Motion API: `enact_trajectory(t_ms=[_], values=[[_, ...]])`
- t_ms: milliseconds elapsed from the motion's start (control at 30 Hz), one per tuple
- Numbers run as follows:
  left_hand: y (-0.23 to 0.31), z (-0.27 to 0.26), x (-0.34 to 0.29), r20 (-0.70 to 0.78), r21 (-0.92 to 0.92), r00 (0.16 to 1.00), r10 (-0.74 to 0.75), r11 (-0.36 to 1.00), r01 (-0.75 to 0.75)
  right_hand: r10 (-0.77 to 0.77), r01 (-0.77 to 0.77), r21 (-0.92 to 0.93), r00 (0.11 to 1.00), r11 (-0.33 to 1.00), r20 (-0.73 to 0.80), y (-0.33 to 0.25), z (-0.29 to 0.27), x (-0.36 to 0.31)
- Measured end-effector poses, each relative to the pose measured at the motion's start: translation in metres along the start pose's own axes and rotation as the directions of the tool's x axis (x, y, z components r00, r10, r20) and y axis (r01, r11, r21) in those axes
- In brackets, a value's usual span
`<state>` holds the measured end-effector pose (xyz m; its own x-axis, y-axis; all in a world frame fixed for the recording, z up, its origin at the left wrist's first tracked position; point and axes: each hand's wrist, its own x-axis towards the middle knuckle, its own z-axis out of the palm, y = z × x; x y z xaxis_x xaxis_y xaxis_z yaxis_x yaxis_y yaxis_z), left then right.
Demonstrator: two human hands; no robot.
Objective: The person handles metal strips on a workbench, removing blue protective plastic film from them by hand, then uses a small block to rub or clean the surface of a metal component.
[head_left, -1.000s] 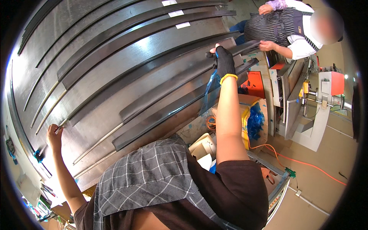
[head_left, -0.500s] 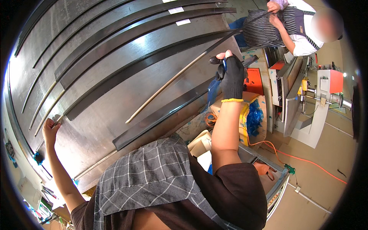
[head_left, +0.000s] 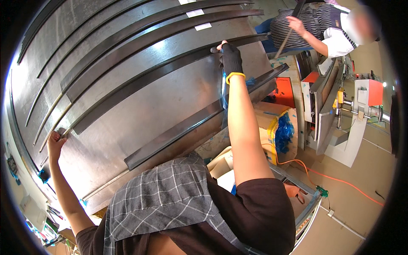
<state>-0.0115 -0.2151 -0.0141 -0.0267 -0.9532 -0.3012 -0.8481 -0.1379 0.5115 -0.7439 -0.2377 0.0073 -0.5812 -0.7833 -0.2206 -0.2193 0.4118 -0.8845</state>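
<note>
At the left, my bare left hand point(head_left: 55, 144) is closed around the thin rod end of a long black strip point(head_left: 140, 83) on the metal table. My right hand point(head_left: 231, 59), in a black glove with a yellow cuff and bare fingertips, is over the same strip toward its far right end. Its fingers are curled, and a piece of blue plastic film point(head_left: 224, 90) hangs from it. Whether those fingers also touch the strip is hard to see. A wider dark strip point(head_left: 178, 132) lies along the table's near edge.
More dark strips point(head_left: 140, 44) lie across the metal table point(head_left: 127, 121), with white paper slips point(head_left: 203, 26) beneath. A person point(head_left: 312, 29) in a striped apron holds another strip at the far right. A cardboard box point(head_left: 272, 127) contains blue film. An orange cord point(head_left: 340, 180) crosses the floor.
My right hand has moved left and forward with the blue film, onto the long strip. The other person has lifted the rod-ended strip off the table. My left hand stays in place.
</note>
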Motion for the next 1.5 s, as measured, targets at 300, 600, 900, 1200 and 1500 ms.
enact_trajectory(t_ms=[300,600,900,1200,1500], values=[[-0.011,0.003,-0.002,0.014,-0.129,0.997,-0.072,0.989,0.073,-0.065,0.059,-0.098,0.996,0.993,-0.06,0.01,-0.017,0.007],[-0.025,0.003,0.0,-0.044,-0.06,0.997,-0.063,0.996,0.06,0.12,-0.079,-0.266,0.982,0.961,0.144,0.012,-0.026,-0.001],[-0.023,0.002,0.008,-0.05,-0.016,0.998,-0.023,1.0,0.022,0.087,-0.079,-0.508,0.996,0.858,-0.008,0.022,-0.001,0.018],[-0.03,0.004,0.006,-0.025,-0.099,0.999,-0.035,0.995,0.032,0.143,-0.138,-0.47,0.989,0.872,-0.024,0.024,0.003,0.019],[-0.019,0.001,0.002,-0.044,-0.025,0.999,-0.021,0.999,0.02,0.119,-0.107,-0.481,0.993,0.87,-0.006,0.018,0.003,0.015]])
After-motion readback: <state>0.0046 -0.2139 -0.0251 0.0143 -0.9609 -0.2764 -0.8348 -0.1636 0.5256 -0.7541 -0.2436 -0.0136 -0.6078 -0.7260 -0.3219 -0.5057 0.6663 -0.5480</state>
